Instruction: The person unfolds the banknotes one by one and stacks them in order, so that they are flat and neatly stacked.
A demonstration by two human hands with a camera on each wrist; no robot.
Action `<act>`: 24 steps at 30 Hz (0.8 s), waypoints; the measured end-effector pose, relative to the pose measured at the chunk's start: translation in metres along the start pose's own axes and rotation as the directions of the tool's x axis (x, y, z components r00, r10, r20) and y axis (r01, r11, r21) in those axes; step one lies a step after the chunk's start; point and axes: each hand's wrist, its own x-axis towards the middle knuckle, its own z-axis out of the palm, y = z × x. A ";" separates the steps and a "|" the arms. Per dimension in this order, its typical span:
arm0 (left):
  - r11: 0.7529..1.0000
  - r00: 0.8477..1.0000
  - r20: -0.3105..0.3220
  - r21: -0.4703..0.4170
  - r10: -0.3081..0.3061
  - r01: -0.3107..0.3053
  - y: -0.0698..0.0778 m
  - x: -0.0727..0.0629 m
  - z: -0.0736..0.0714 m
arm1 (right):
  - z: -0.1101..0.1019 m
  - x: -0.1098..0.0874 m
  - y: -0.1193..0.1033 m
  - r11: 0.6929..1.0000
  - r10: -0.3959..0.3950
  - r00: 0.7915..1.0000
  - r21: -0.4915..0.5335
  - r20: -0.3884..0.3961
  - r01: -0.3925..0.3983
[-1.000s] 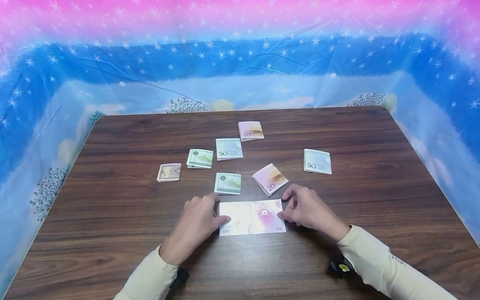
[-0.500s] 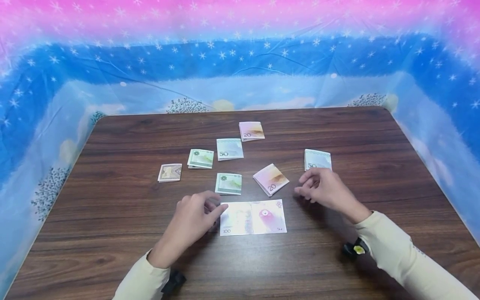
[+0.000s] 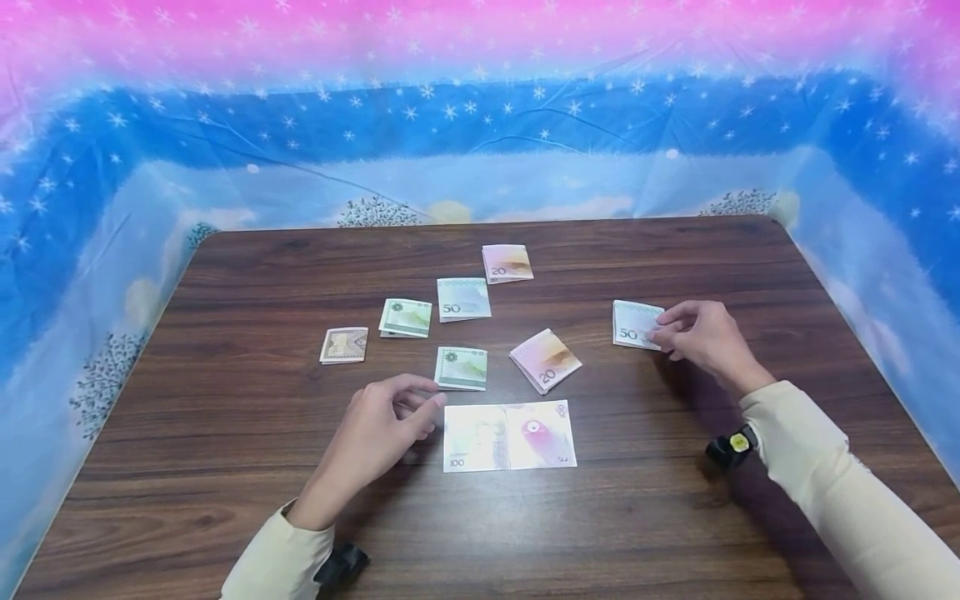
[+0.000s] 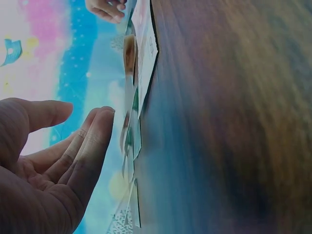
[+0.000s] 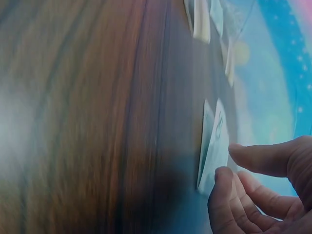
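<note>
In the head view, an unfolded pink 100 banknote (image 3: 480, 450) with a crease across its middle lies flat on the table. Just off its upper left corner hovers my left hand (image 3: 386, 425), holding nothing, its thumb and fingers spread apart in the left wrist view. Farther right, my right hand (image 3: 705, 337) reaches a folded green 50 banknote (image 3: 633, 325). Thumb and fingertips overlap that note's right edge, with a gap between them in the right wrist view. There the folded note (image 5: 217, 141) stands slightly ajar at its fold.
Other folded notes lie around: a pink 20 (image 3: 546, 360), two small green notes (image 3: 461, 368) (image 3: 406, 318), a green 50 (image 3: 463, 300), a pink 20 at the back (image 3: 507, 263) and a brown one (image 3: 345, 345). A patterned cloth (image 3: 480, 183) borders the wooden table (image 3: 480, 542).
My right hand has let go of the 100 banknote and moved right and away to the folded 50. My left hand has lifted off the 100 banknote, which stays flat.
</note>
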 end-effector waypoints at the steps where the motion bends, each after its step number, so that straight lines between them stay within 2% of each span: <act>1: 1.000 1.000 0.001 -0.002 -0.002 0.002 0.000 0.000 0.000 | -0.002 0.002 0.002 1.000 0.011 1.000 0.001 -0.004 -0.011; 12: 1.000 1.000 0.012 -0.020 -0.007 0.007 -0.001 -0.001 -0.001 | -0.011 0.021 0.012 0.993 0.066 0.998 -0.099 -0.018 -0.067; 24: 0.999 1.000 0.026 -0.048 -0.001 0.002 0.000 -0.002 -0.002 | -0.009 0.032 0.014 0.982 0.059 0.998 -0.179 -0.010 -0.060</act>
